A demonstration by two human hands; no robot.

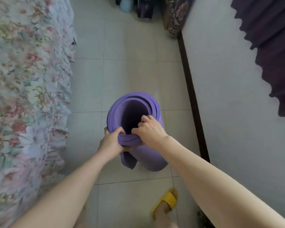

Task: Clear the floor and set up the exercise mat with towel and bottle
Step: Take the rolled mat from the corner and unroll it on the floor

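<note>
A purple rolled exercise mat stands upright on its end on the tiled floor, its open top facing me. My left hand grips the near left rim of the roll, thumb hooked over the layers. My right hand holds the near right rim, fingers curled over the inner edge into the hollow. A loose outer flap of the mat hangs down at the near side. No towel or bottle is in view.
A bed with a floral cover fills the left side. A white wall with a dark skirting board runs along the right, under a purple curtain. Dark bags and a patterned cushion stand at the far end. My foot wears a yellow slipper.
</note>
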